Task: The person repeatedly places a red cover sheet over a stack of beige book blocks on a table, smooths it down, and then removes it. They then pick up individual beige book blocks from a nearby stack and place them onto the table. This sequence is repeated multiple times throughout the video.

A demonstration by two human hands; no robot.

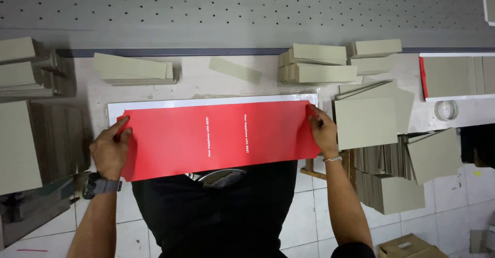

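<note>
A long red paper sheet (216,137) with two short lines of white print lies across a white backing sheet (154,104) on the workbench. My left hand (109,150), with a dark watch on its wrist, grips the sheet's left end, thumb on top. My right hand (324,130), wearing a thin bracelet, pinches the sheet's right end. The sheet's near edge hangs over my black shirt.
Stacks of grey-green cardboard pieces (317,63) stand along the back of the bench, with more at the left (20,144) and right (367,121). A tape roll (446,110) lies at the right. A red-edged board (454,77) sits beyond it. Below is a tiled floor with a cardboard box (407,247).
</note>
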